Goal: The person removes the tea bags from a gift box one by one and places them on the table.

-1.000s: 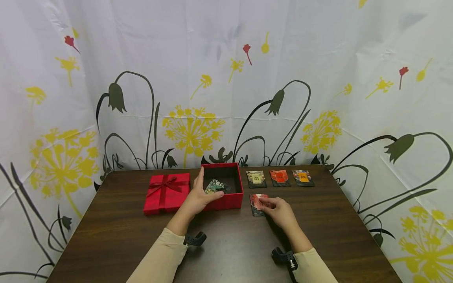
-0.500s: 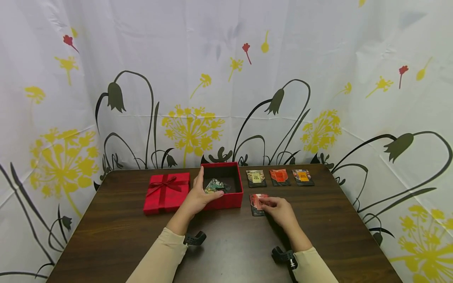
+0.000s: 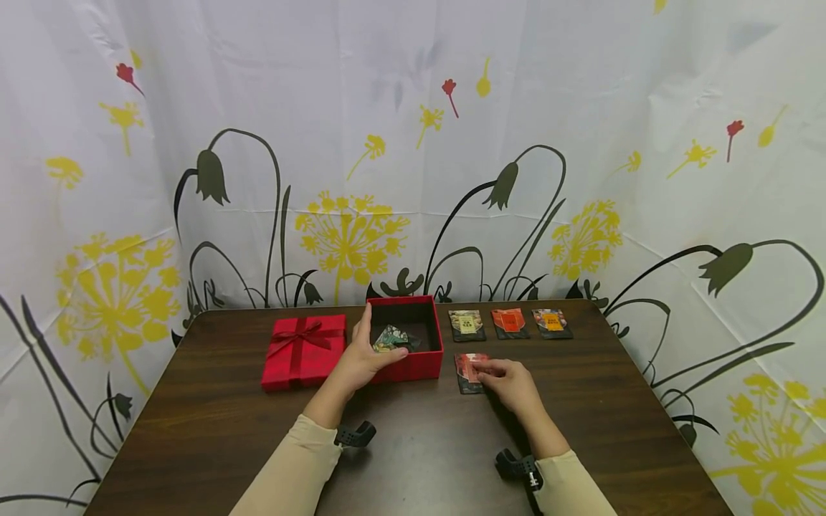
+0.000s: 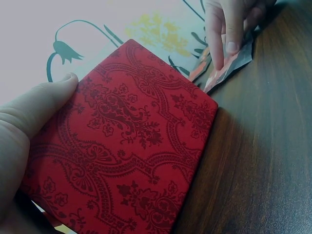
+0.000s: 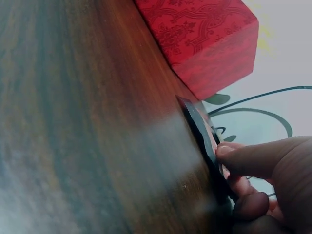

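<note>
Wooden table (image 3: 413, 444); left hand (image 3: 358, 362) spread against red box (image 3: 413, 368), right hand (image 3: 513, 387) pinching packet (image 3: 467, 378); head view alone shows contents (image 3: 391, 339).

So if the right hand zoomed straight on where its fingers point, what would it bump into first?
Past the red packet it's touching, the right hand would probably bump the open red box, left of it in the head view. Depth is unclear, so it might hit the table instead.

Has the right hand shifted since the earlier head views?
No: in the head view, the right hand stays at the red packet, without visible shift against the table.
</note>
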Demonstrator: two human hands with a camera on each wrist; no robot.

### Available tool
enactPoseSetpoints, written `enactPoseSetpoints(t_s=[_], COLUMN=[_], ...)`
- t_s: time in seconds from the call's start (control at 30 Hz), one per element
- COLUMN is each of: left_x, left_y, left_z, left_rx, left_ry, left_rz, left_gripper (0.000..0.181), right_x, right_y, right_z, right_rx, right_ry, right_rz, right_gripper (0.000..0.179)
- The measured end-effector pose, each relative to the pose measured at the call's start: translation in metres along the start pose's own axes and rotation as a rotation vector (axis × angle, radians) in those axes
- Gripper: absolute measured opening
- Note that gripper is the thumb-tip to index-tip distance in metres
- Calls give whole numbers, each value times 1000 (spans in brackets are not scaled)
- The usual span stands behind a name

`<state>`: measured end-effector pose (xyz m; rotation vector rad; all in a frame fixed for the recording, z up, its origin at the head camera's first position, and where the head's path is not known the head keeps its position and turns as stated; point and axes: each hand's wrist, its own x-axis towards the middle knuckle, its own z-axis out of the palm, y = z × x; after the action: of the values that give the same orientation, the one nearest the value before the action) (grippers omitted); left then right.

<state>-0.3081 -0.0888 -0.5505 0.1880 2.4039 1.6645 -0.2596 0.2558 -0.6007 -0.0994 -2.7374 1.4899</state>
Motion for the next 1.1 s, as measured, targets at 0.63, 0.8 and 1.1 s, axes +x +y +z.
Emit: enactPoseSetpoints(t_s=[0.63,0.8,1.1], left_x=[-2,-4,-2], left_y=[0,0,1], left_z=[1,0,0], left_rx=[-21,-19,-19], left_ry=[12,7,15], left_rz=[-8,-13,-8], left_gripper=[131,132,132], right_x=[-3,-6,-16], right_y=[3,0,-42], right_z=[-5,-3,-10], right_rx=[353,531,745], right_ry=[58,121,116], right_rz=[151,185,83], right_gripper=[19,24,30])
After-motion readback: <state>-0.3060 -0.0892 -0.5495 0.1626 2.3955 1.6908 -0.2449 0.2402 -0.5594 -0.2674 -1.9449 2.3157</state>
